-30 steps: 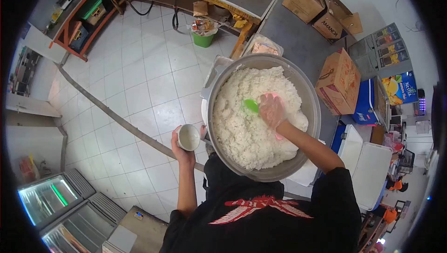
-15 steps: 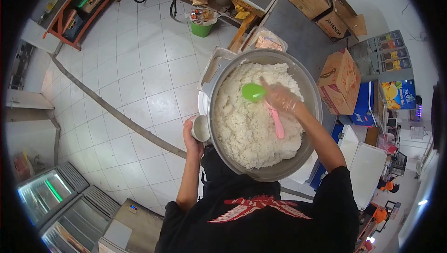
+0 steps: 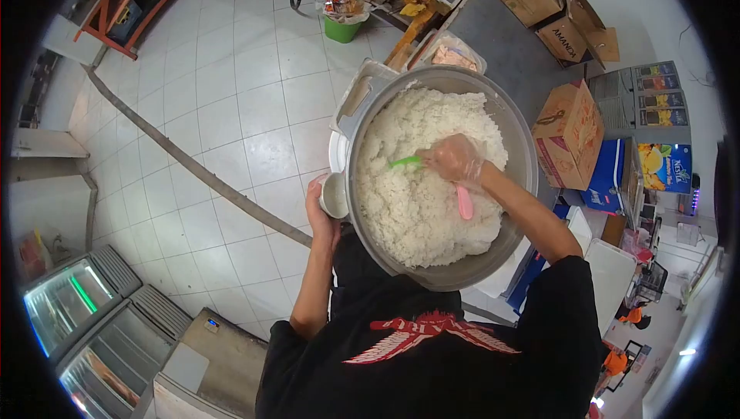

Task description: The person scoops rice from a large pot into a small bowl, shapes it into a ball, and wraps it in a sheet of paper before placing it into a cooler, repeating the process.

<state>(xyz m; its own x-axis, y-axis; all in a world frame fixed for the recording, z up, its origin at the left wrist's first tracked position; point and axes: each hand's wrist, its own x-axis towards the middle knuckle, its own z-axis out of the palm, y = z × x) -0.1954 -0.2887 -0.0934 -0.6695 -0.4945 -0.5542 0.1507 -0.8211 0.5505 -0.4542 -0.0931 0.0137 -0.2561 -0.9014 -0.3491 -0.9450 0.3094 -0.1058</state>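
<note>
A large round metal pot (image 3: 523, 122) full of white cooked rice (image 3: 420, 226) stands in front of me. My right hand (image 3: 456, 161), in a clear plastic glove, is closed around a green rice paddle (image 3: 405, 161). The paddle's blade is turned edge-on and touches the rice, while its handle is hidden in my fist. Just below that hand a pink utensil (image 3: 465, 201) lies on the rice, partly covered by the hand. My left hand (image 3: 317, 207) grips a small whitish bowl (image 3: 334, 195) at the pot's left rim.
Behind the pot is a tub of pinkish food (image 3: 455, 57) on a dark counter (image 3: 493, 41). Cardboard boxes (image 3: 569, 134) and a blue cooler (image 3: 605, 180) stand to the right. A green bin (image 3: 341, 30) and a long hose-like strip (image 3: 193, 168) are on the tiled floor.
My right hand has dipped the green paddle toward the rice and turned it from flat to edge-on. The left hand keeps the bowl at the rim. The view has shifted slightly.
</note>
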